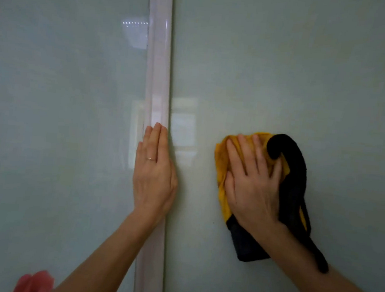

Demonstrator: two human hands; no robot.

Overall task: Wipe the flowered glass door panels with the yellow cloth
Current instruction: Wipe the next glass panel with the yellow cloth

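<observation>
So the right hand (252, 186) lies flat with fingers spread, pressing the yellow cloth (222, 162) against the right glass panel (287, 61). The cloth's got a black side that curls out past the fingers and hangs below the wrist. The left hand (153, 172) is flat too, fingers straight and together, holding nothing, resting on the pale frame strip (158, 61) between the panels. There's a ring (150, 159) on one finger. Pink flowers (33, 283) peek in at the bottom corner of the left glass panel (62, 111).

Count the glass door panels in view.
2. The left glass panel, left of the pale frame strip; the right glass panel, right of it, behind the yellow cloth. Others may be unseen.
</observation>
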